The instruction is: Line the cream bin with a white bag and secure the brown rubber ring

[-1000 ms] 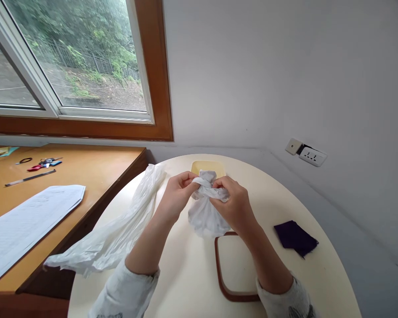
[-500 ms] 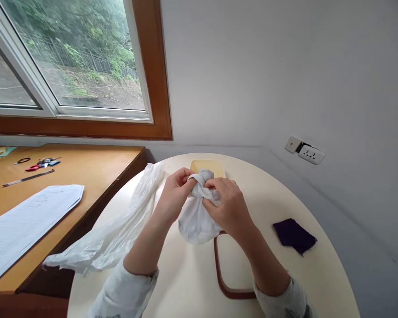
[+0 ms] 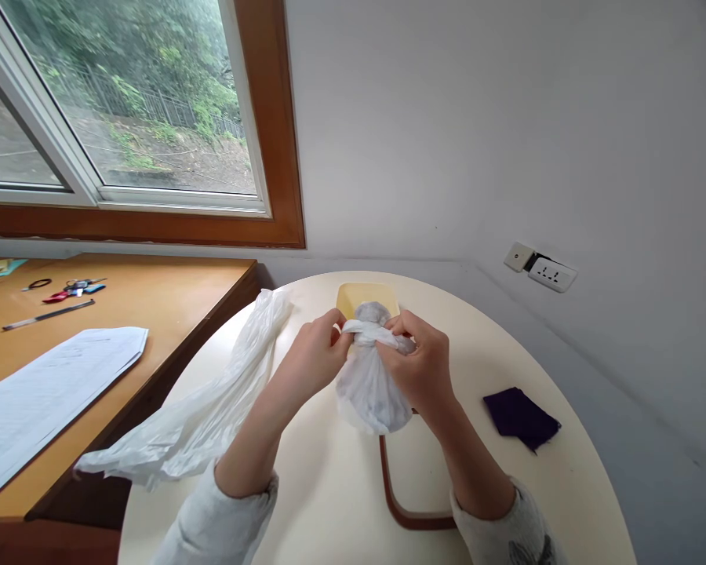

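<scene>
A white plastic bag (image 3: 375,392) hangs gathered and twisted in front of me, its lower part bulging with contents I cannot make out. My left hand (image 3: 321,345) pinches one end of the twisted band at the neck. My right hand (image 3: 419,357) grips the other end on the right side. A greyish rounded tuft of the bag stands above the band. Behind it, a pale yellow tray (image 3: 347,296) is partly covered by the bag. Below my right hand, a brown-rimmed rounded frame (image 3: 391,496) lies on the table, partly hidden by the bag and forearm.
The round cream table (image 3: 323,502) also bears a long crumpled white plastic bag (image 3: 212,408) at left and a dark purple cloth (image 3: 522,418) at right. On the wooden desk (image 3: 170,290) are papers (image 3: 64,392), a pen (image 3: 48,315) and keys (image 3: 76,289). A wall socket (image 3: 553,274) is at right.
My hands have moved apart, drawing the bag's twisted neck into a flatter, tighter band. The bag has shifted slightly right, and its tuft now shows above the band.
</scene>
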`<control>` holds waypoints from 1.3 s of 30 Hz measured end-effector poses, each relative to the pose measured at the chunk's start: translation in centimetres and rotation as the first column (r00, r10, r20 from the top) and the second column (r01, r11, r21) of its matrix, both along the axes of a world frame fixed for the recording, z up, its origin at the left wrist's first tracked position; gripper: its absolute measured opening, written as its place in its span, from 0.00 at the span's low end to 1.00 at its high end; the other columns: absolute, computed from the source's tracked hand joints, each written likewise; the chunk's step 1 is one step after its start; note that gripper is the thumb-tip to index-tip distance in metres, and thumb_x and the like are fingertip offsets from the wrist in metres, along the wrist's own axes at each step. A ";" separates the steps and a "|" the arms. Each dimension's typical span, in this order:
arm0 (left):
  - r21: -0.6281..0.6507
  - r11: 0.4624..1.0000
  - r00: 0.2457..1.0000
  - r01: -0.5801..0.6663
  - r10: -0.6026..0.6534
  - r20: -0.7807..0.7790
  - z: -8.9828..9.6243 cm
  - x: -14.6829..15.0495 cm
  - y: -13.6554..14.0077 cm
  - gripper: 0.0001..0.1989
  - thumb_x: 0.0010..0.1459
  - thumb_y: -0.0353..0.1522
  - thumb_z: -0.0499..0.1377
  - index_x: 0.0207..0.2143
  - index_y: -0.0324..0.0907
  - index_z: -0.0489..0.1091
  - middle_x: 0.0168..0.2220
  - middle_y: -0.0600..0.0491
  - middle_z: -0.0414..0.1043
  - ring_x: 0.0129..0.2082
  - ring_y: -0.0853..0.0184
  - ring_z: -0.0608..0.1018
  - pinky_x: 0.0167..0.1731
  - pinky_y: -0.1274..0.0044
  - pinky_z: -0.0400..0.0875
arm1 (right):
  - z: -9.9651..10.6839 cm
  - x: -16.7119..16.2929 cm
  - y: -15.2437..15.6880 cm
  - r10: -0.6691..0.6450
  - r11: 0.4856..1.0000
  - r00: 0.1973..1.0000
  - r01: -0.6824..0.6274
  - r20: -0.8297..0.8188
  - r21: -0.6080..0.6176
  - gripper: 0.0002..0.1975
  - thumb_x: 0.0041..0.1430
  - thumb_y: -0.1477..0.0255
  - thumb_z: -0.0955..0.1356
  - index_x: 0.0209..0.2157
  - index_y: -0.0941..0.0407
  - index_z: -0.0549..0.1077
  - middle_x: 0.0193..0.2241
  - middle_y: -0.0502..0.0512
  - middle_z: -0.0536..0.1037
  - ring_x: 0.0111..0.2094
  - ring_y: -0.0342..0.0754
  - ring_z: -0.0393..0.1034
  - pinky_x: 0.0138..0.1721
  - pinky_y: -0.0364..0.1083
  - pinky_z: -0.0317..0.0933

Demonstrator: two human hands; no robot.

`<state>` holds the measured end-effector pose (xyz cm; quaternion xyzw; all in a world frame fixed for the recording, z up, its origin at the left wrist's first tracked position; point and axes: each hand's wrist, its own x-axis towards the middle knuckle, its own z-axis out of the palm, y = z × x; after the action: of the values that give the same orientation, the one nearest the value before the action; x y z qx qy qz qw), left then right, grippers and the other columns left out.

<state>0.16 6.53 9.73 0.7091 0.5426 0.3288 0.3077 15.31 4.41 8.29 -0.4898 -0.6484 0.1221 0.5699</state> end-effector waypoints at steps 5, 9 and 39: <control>0.023 0.991 0.925 0.129 -0.129 0.358 0.3 0.2 0.3 0.03 0.52 0.26 0.52 0.28 0.41 0.64 0.25 0.55 0.70 0.26 0.70 0.71 0.26 0.79 0.62 | 0.5 0.5 0.1 0.234 0.956 0.942 -0.268 -0.241 -0.121 0.11 0.41 0.80 0.63 0.17 0.55 0.54 0.18 0.44 0.63 0.22 0.40 0.55 0.23 0.41 0.50; -0.031 0.984 0.789 0.174 -0.120 0.603 0.6 0.3 0.3 0.03 0.49 0.27 0.57 0.30 0.41 0.65 0.21 0.58 0.68 0.23 0.73 0.67 0.28 0.80 0.59 | 0.7 1.1 0.5 0.344 0.880 0.866 -0.433 -0.364 -0.197 0.12 0.41 0.80 0.63 0.16 0.55 0.53 0.16 0.42 0.55 0.20 0.38 0.47 0.21 0.41 0.43; -0.048 0.980 0.745 0.193 -0.114 0.657 0.0 0.7 0.2 0.07 0.50 0.28 0.54 0.32 0.41 0.71 0.27 0.55 0.68 0.27 0.72 0.67 0.27 0.80 0.60 | 0.9 1.4 0.5 0.405 0.823 0.846 -0.503 -0.348 -0.264 0.03 0.43 0.78 0.63 0.21 0.56 0.63 0.19 0.44 0.60 0.22 0.38 0.51 0.22 0.40 0.47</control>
<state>0.85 6.72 9.77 0.5740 0.3592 0.4969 0.5427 16.71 4.94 9.17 -0.3896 -0.6291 0.4343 0.5136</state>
